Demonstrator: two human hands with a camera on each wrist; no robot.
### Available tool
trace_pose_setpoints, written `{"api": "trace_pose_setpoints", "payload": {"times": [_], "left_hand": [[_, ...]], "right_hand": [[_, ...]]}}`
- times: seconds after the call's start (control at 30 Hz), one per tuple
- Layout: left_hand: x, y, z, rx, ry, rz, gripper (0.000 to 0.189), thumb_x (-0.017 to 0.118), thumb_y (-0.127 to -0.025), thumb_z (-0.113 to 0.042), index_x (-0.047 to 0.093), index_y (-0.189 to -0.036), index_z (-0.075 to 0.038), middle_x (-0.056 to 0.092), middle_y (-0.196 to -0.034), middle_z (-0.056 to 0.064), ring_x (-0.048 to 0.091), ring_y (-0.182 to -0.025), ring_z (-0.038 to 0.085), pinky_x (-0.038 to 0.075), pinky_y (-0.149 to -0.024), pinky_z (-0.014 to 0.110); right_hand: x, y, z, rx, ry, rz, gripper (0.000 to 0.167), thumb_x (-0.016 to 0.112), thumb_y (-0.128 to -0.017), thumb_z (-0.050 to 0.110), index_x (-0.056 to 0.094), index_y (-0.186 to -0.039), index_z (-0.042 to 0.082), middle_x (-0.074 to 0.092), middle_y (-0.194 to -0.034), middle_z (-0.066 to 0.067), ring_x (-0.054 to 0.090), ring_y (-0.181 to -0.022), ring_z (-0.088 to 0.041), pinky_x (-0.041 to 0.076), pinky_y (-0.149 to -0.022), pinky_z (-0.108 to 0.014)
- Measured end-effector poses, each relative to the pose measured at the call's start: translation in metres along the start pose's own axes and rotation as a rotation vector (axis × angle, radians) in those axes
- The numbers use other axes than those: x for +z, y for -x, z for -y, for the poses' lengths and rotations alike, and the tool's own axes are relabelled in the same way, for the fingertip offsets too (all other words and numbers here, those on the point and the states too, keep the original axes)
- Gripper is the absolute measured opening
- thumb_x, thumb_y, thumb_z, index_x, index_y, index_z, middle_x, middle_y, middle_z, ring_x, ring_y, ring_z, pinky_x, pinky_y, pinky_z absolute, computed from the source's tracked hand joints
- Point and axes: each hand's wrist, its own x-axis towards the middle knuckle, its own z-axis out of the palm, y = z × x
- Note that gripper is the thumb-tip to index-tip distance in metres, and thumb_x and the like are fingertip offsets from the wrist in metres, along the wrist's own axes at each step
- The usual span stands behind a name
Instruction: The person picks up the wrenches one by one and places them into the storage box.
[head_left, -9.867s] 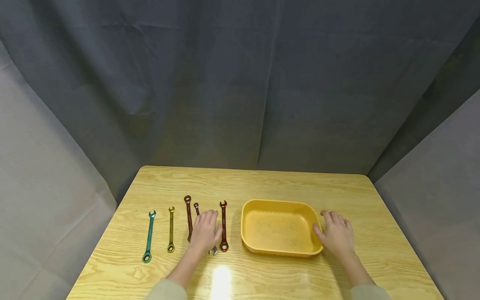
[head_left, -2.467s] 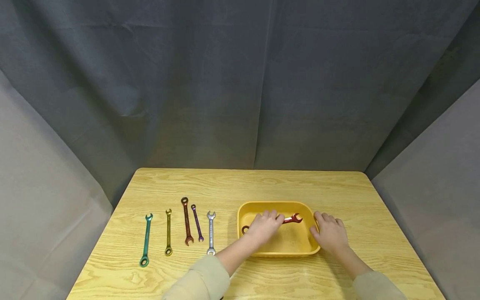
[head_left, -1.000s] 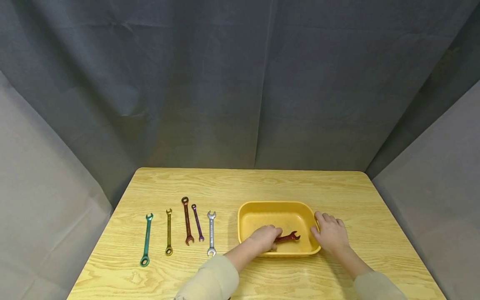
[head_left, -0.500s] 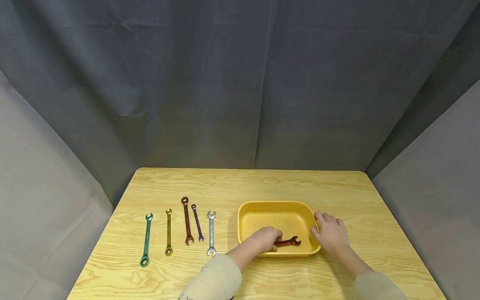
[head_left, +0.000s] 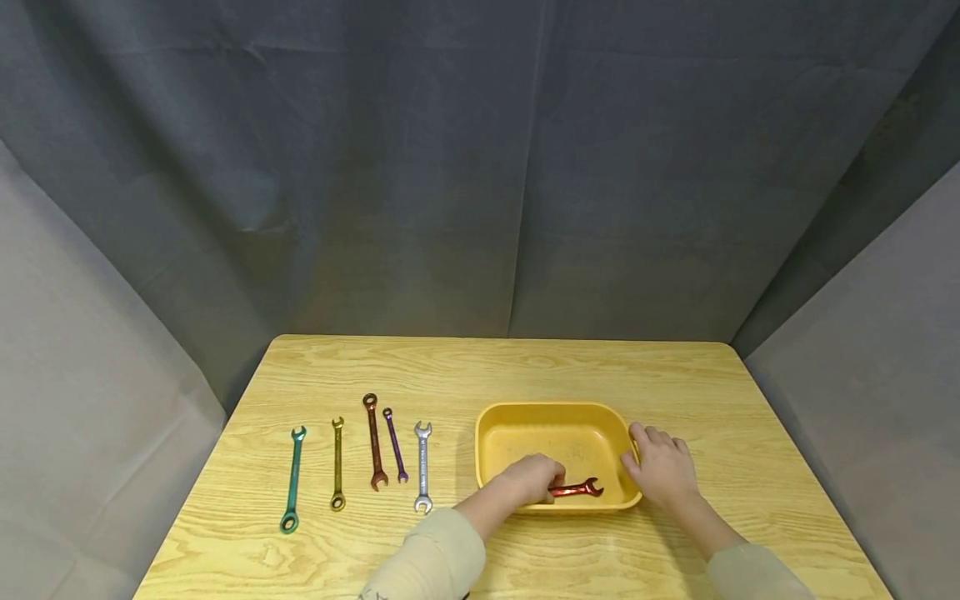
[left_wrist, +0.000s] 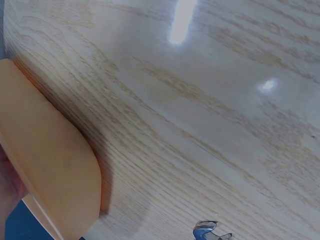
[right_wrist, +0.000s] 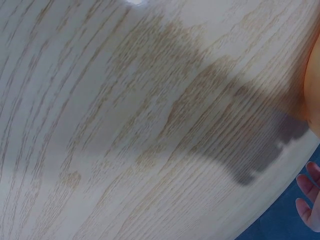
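My left hand (head_left: 531, 478) reaches over the near rim of a yellow plastic tub (head_left: 487, 425) and holds a red wrench (head_left: 579, 488). The wrench lies low along the tub's near wall, its open-end head pointing right; the other end is hidden by the hand. In the left wrist view, part of the left hand (left_wrist: 9, 185) shows behind the tub wall (left_wrist: 60, 160). My right hand (head_left: 663, 468) rests at the tub's right end, thumb at the rim and fingers loosely extended outside. The right wrist view catches those fingers (right_wrist: 310, 195) at its edge.
Left of the tub lie a silver open-end wrench (head_left: 423, 467), a small purple wrench (head_left: 396, 447), a dark red wrench (head_left: 375, 446), a gold wrench (head_left: 338, 467) and a teal wrench (head_left: 294, 479). The wooden table (head_left: 600, 371) ends before a grey curtain (head_left: 420, 167).
Since the earliest frame, my left hand has carried the red wrench from the table into the tub. Over the last second it lowered the wrench toward the near wall. The right hand stayed.
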Motion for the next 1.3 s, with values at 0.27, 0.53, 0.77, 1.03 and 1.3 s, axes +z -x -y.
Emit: {"api": "trace_pose_setpoints", "payload": {"times": [0.27, 0.53, 0.77, 1.03, 1.3], "left_hand": [[0.0009, -0.0007, 0.0003, -0.021, 0.007, 0.003, 0.015, 0.074, -0.075, -0.017, 0.063, -0.084, -0.016, 0.050, -0.068, -0.010, 0.045, -0.065, 0.005, 0.038, -0.058, 0.017], [-0.0010, 0.0010, -0.0012, -0.020, 0.006, -0.007, 0.015, 0.074, -0.074, -0.014, 0.061, -0.079, -0.016, 0.047, -0.067, -0.010, 0.044, -0.063, 0.006, 0.037, -0.056, 0.017], [-0.0034, 0.0035, -0.0047, -0.011, -0.018, -0.023, 0.015, 0.075, -0.073, -0.013, 0.062, -0.079, -0.016, 0.049, -0.068, -0.010, 0.044, -0.064, 0.005, 0.038, -0.057, 0.016], [-0.0014, 0.0022, -0.0037, -0.005, -0.025, -0.025, 0.014, 0.076, -0.073, -0.014, 0.064, -0.080, -0.017, 0.050, -0.067, -0.011, 0.045, -0.062, 0.004, 0.037, -0.056, 0.015], [-0.0028, 0.0019, -0.0021, 0.000, -0.035, -0.009, 0.011, 0.074, -0.076, -0.017, 0.063, -0.080, -0.018, 0.052, -0.069, -0.012, 0.046, -0.063, 0.004, 0.039, -0.057, 0.016]], "right_hand": [[-0.0002, -0.0003, 0.0004, 0.002, 0.003, 0.011, 0.028, 0.055, -0.084, 0.027, 0.047, -0.103, 0.008, 0.056, -0.088, -0.009, 0.056, -0.085, -0.032, 0.041, -0.074, -0.052], [-0.0015, 0.0006, 0.0010, 0.009, -0.003, 0.013, 0.028, 0.055, -0.084, 0.027, 0.048, -0.104, 0.008, 0.057, -0.089, -0.010, 0.056, -0.085, -0.032, 0.040, -0.075, -0.052], [-0.0028, 0.0009, 0.0023, 0.021, -0.007, 0.028, 0.028, 0.055, -0.084, 0.027, 0.048, -0.104, 0.008, 0.057, -0.090, -0.009, 0.055, -0.085, -0.032, 0.040, -0.075, -0.053], [0.0030, 0.0009, -0.0020, 0.018, -0.006, 0.017, 0.029, 0.056, -0.084, 0.028, 0.048, -0.104, 0.008, 0.057, -0.091, -0.010, 0.056, -0.086, -0.033, 0.040, -0.076, -0.053], [0.0026, 0.0000, -0.0015, 0.020, -0.002, 0.019, 0.029, 0.055, -0.084, 0.028, 0.048, -0.104, 0.009, 0.057, -0.091, -0.010, 0.055, -0.087, -0.033, 0.040, -0.077, -0.054]]}}
